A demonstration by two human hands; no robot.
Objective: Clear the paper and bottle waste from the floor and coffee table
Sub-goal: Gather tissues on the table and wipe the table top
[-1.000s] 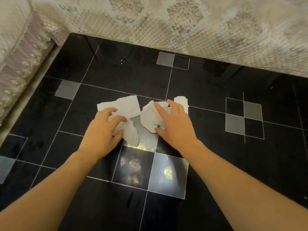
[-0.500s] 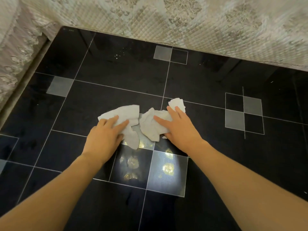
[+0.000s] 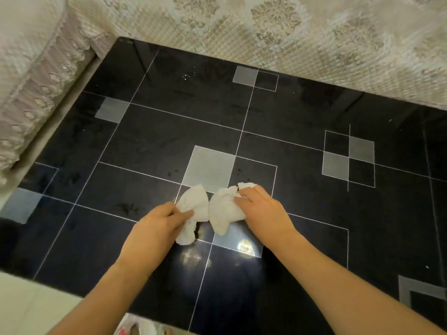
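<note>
Two crumpled white papers lie side by side on the glossy black coffee table [image 3: 150, 131]. My left hand [image 3: 154, 228] pinches the left paper [image 3: 194, 206] between thumb and fingers, bunching it up. The right paper [image 3: 223, 211] sits under the curled fingers of my right hand [image 3: 263, 211], which gathers it against the glass. The two wads nearly touch in the middle. No bottle is in view.
A sofa with a cream lace cover [image 3: 290, 39] runs along the table's far edge, and another covered seat [image 3: 31, 76] flanks the left. Pale floor [image 3: 31, 308] shows at the bottom left. Something pink and white [image 3: 137, 328] peeks out below the table's near edge.
Both hands have dragged the papers toward me and squeezed them from flat sheets into tight wads. The camera has pulled back, showing more of the table.
</note>
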